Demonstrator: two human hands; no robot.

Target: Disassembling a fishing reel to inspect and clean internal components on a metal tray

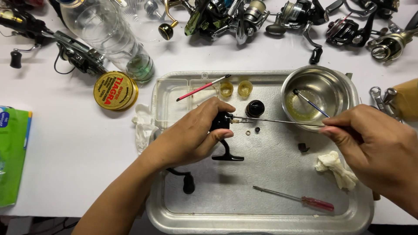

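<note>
My left hand (191, 137) grips a black fishing reel body (222, 124) over a metal tray (261, 222), with the reel's foot sticking down below my fingers. My right hand (374, 150) pinches the end of a long thin metal tool (278, 121). The tool's tip touches the side of the reel body. Small loose parts (252, 130) lie on the tray just below the tool. A black round cap (255, 108) stands behind them.
A steel bowl (337, 89) holding oily liquid and a small brush sits at the tray's back right. A pink-handled brush (202, 87), two yellow cups (235, 88), a red-handled screwdriver (300, 199) and a crumpled cloth (336, 169) lie on the tray. Several reels line the table's far edge.
</note>
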